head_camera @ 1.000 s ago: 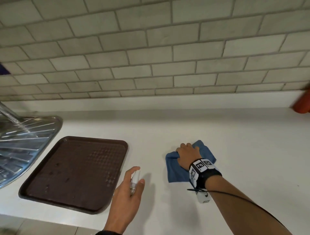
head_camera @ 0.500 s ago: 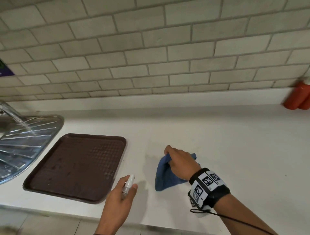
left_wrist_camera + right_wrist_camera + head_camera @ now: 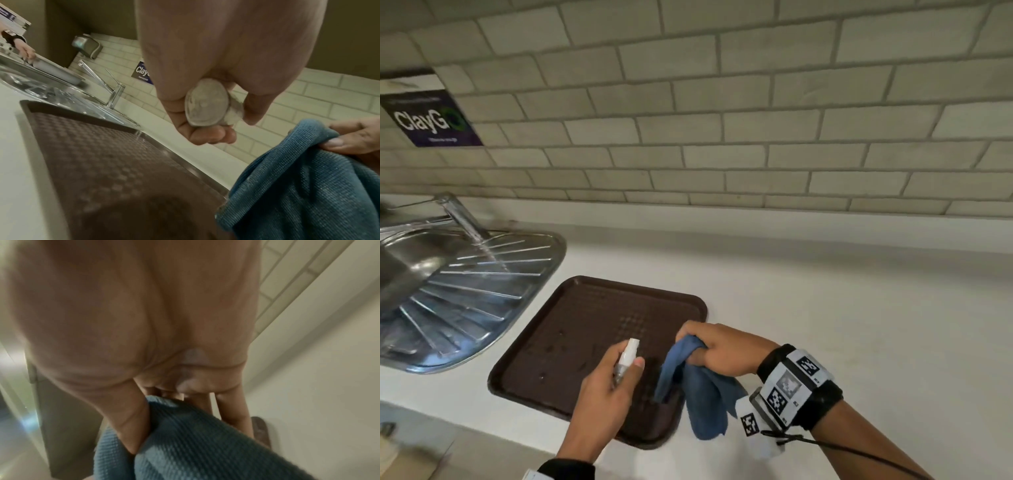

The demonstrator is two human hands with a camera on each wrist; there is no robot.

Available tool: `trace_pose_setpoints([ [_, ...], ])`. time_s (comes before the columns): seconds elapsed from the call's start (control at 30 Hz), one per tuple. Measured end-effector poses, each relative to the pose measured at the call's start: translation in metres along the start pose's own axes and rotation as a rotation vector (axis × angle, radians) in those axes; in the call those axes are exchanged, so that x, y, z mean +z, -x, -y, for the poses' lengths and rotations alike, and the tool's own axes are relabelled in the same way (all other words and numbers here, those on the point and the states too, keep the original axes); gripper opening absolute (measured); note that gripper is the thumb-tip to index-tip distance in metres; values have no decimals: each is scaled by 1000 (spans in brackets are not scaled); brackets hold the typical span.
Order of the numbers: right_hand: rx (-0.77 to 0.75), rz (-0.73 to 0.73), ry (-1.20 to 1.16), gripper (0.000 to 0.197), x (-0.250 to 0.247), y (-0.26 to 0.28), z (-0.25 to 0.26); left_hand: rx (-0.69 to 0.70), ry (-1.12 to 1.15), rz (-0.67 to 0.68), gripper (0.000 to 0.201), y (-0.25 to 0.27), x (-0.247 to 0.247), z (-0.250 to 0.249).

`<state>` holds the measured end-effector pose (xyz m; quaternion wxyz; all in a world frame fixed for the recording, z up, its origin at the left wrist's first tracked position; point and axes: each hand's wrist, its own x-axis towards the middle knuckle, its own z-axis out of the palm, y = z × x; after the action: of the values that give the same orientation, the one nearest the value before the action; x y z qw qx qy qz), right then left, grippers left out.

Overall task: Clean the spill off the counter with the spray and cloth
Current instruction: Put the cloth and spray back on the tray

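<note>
My left hand [image 3: 616, 373] grips a small clear spray bottle [image 3: 627, 356] with a white top, held over the near right part of a brown tray [image 3: 571, 329]. In the left wrist view the bottle's base [image 3: 206, 102] shows between my curled fingers. My right hand [image 3: 717, 349] holds a bunched blue cloth [image 3: 705, 394], lifted off the white counter [image 3: 859, 308] and hanging over the tray's right edge. The right wrist view shows my thumb pressed into the cloth [image 3: 195, 443]. Small droplets lie on the tray.
A steel sink [image 3: 448, 291] with a ribbed drainboard and tap lies left of the tray. A tiled wall with a dark sign [image 3: 431, 116] backs the counter. Another person's hand [image 3: 26, 50] works at the sink's far side. The counter's front edge runs just below my hands.
My right hand has gathered the cloth off the counter, lifted it and carried it left to the tray's edge. My left hand with the bottle has moved over the tray.
</note>
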<state>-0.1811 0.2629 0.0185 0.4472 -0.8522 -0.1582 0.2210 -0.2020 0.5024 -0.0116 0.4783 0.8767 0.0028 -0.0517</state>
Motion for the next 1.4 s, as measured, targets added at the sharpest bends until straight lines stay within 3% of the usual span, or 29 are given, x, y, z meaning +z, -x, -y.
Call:
trace_pose_setpoints([
  [0.23, -33, 85, -148, 24, 26, -105, 42, 30, -29, -77, 17, -60, -69, 34],
  [0.37, 116, 64, -347, 21, 43, -147, 35, 45, -29, -81, 18, -94, -91, 45],
  [0.5, 246, -69, -304, 19, 47, -171, 9, 42, 2, -72, 21, -130, -92, 57],
  [0.6, 336, -193, -221, 11, 42, -172, -16, 38, 18, -32, 26, -152, -89, 64],
  [0.83, 542, -352, 57, 21, 42, -160, -54, 38, 35, 6, 19, -194, -77, 80],
  [1.17, 484, -474, 97, 39, 57, -137, -49, 69, -60, -82, 24, -207, -62, 93],
  [1.4, 325, -633, 3, 41, 72, -91, -40, -67, -29, -70, 63, -181, -54, 80],
])
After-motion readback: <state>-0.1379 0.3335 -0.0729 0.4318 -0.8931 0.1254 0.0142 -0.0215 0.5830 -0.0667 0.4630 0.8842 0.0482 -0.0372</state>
